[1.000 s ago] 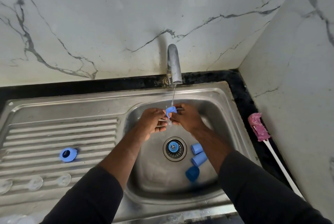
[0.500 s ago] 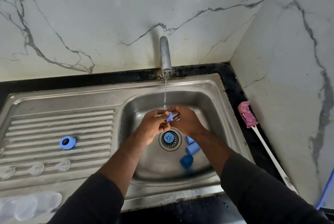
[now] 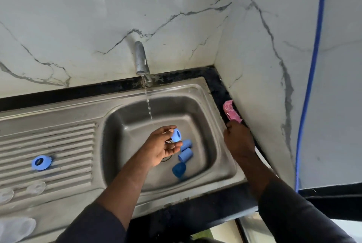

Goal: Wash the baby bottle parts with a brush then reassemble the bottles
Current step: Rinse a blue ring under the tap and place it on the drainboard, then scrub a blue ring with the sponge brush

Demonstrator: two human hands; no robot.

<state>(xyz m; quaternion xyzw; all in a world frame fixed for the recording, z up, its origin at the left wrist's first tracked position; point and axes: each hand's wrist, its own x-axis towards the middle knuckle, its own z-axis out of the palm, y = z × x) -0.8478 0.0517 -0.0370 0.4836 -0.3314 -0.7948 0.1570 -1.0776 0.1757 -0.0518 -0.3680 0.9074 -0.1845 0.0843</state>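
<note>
3 caps [image 3: 185, 154] in sink [image 3: 125, 117], ring [image 3: 41, 162] on drainboard [image 3: 58, 141] L, brush [image 3: 231, 112] on counter [image 3: 217, 84] R

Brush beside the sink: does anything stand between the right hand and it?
Nothing visible does. The right hand lies over the handle of the brush, just below its pink head, on the dark counter strip right of the basin. Whether the fingers grip the handle cannot be told.

Held collar [image 3: 176, 135]: blue ring, was pinched in left hand [image 3: 162, 146] above basin [image 3: 125, 144]
Caps [image 3: 185, 155]: three, blue, lay tipped on basin floor
Second collar [image 3: 41, 162]: blue, sat on drainboard [image 3: 58, 141]
Brush [image 3: 232, 113]: pink head, lay on right counter [image 3: 219, 86]
</note>
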